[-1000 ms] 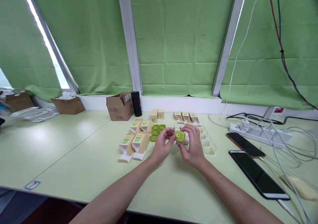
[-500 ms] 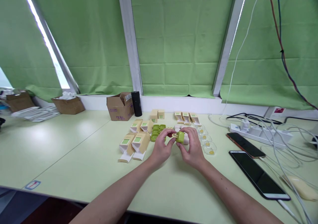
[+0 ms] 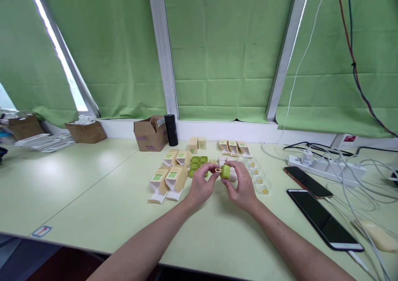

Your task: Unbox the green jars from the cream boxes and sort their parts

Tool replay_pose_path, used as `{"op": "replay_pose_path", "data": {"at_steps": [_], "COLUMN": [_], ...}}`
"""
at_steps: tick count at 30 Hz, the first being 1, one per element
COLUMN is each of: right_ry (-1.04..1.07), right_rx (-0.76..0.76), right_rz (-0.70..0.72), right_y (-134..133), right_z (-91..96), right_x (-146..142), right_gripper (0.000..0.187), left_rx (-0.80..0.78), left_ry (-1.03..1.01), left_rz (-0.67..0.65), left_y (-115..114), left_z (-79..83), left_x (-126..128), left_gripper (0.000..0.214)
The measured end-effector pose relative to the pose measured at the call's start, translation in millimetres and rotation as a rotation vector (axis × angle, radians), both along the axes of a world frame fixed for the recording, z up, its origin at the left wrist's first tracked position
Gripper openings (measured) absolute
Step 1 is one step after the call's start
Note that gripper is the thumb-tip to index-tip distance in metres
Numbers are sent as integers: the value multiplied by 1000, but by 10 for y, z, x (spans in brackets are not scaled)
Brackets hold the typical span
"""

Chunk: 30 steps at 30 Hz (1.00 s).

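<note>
Both my hands meet over the middle of the pale green table (image 3: pixel 93 189). My right hand (image 3: pixel 241 185) pinches a small green plastic case (image 3: pixel 225 172) between thumb and fingers. My left hand (image 3: pixel 202 183) is closed on a small pale yellow loop piece (image 3: pixel 217 170) that touches the left side of the case. Just behind my left hand lie several more green cases (image 3: pixel 195 164). Open tan cartons with green labels (image 3: pixel 168 180) lie to its left. Clear round lids with yellow bits (image 3: pixel 260 180) sit to the right of my right hand.
More small cartons (image 3: pixel 231 147) line the back, beside a brown cardboard box (image 3: pixel 151 133) and a black cylinder (image 3: pixel 171 129). Two phones (image 3: pixel 323 218) (image 3: pixel 303 176), a power strip (image 3: pixel 326 167) and tangled cables fill the right side. Boxes (image 3: pixel 85 131) stand far left.
The green case has turned in my fingers from face-on to edge-on, and the yellow loop piece now shows at its left side. My hands have stayed in place.
</note>
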State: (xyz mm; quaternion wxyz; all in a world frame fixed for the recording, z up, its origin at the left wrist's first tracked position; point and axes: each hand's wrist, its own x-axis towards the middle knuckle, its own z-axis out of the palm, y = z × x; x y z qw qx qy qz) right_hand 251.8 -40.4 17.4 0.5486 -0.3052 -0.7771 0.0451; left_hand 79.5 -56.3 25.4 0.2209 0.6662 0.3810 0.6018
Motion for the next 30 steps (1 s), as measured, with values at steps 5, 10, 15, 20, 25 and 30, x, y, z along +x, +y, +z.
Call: {"op": "replay_pose_path", "data": {"at_steps": [5,10,15,20,25,30], "right_ry": [-8,-22,-19,-16,-24,-32], "right_rx": [-21,-22,-14,-18,-24,-30], "right_rz": [49,71,96,114,111,121], "right_y": [-6,-2,20,31,29,30], "right_z": [-5,-22,-50,-62,-65,-73], "right_x": [3,6,7,11,15,23], "right_gripper": [41,41,41,41,40,41], "left_rx": [-21,-31,-35,-47,-49,-53], "left_ry": [15,11,-8,-15,7,33], "left_rz": [37,67,76,72,88,89], "left_y": [1,-14,-21,-15,-17,-20], "left_z": [4,12,10,-1,-6,-6], "left_x": [-5,-1,8,8,6,3], "left_gripper": [10,9,8,6,6,6]}}
